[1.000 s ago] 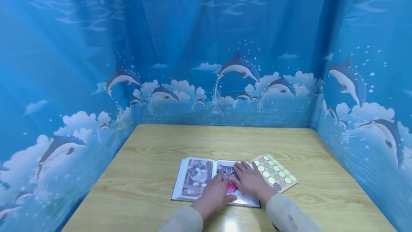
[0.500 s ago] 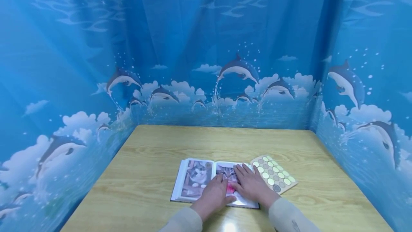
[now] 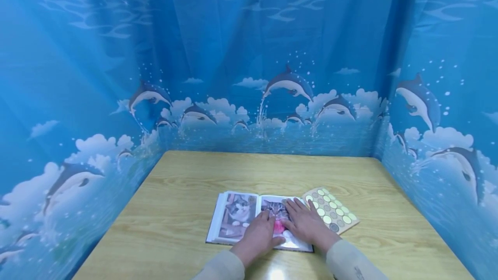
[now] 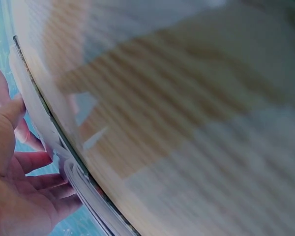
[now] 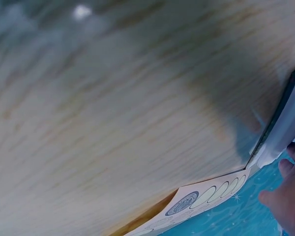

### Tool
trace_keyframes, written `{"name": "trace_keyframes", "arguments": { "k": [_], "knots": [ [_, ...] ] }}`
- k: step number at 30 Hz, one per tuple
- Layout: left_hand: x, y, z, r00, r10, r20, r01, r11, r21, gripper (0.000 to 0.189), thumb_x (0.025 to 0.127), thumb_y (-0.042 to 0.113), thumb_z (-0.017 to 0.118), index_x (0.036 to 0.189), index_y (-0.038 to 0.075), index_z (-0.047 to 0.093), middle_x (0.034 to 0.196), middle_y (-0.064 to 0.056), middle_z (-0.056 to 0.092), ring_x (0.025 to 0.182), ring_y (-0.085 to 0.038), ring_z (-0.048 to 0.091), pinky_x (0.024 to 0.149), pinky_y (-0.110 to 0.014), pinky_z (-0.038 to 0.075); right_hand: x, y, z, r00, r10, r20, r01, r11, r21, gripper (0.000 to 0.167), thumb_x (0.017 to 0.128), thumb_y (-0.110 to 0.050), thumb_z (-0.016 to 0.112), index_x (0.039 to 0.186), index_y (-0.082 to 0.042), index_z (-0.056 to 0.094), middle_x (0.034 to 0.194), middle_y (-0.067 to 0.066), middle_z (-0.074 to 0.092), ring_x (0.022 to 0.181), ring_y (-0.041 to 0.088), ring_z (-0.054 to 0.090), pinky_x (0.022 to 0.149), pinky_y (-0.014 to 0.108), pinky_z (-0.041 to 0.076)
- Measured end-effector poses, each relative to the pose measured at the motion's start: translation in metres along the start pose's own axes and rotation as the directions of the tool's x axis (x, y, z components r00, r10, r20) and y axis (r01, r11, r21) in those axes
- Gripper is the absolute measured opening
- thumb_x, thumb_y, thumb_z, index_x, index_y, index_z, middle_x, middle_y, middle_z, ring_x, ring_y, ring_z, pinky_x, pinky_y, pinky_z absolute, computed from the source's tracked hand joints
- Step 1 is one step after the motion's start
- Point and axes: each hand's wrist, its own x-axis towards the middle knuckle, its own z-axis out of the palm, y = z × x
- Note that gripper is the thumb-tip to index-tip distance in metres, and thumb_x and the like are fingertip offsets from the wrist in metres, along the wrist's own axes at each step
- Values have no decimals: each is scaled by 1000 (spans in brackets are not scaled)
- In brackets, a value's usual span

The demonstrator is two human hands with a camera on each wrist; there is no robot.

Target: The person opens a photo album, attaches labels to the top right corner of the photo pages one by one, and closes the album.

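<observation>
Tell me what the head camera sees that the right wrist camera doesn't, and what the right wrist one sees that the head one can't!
Only the head view shows the grey-and-white cat photo, the striped cat photo and the blue-and-white printed dolphins.

Only the right wrist view shows the fine pattern inside the dark grey printed circle clearly.

Both show the right hand, the open, white-paged book with its dark cover edge, the beige sheet with yellow and grey circles, the pale wood-grained table and the blue patterned curtain.
</observation>
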Motion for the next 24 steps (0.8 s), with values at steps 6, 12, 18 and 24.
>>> {"name": "trace_keyframes", "arguments": {
  "k": [6,12,18,24],
  "knots": [
    [0,-1,0,1000,6,-5,-6,1000,2,82,86,60,64,142,2,51,149,-19,43,136,-33,43,112,-42,37,3,2,2,1000,1,8,-1,1000,-13,69,102,-55,38,151,-7,39,156,12,36,145,36,28,117,63,13],
    [1,-1,1,1000,2,0,-2,1000,9,83,86,61,64,143,2,50,150,-19,43,137,-32,42,113,-41,37,7,2,4,1000,1,1,-1,1000,-25,67,103,-54,39,151,-7,40,156,12,37,145,36,28,117,63,13],
    [1,0,0,1000,-11,21,11,1000,-4,83,86,61,63,145,3,48,152,-18,40,138,-32,40,113,-42,36,7,0,2,1000,16,-6,-16,1000,-13,62,104,-49,40,150,-6,42,155,13,39,144,37,30,116,64,14],
    [0,1,-1,1000,-8,21,8,1000,-5,83,87,61,63,145,3,48,152,-18,40,138,-32,40,113,-43,36,10,-1,1,1000,25,-8,-25,1000,-6,62,104,-49,38,149,-6,43,154,13,39,144,37,30,116,64,13]
  ]
}}
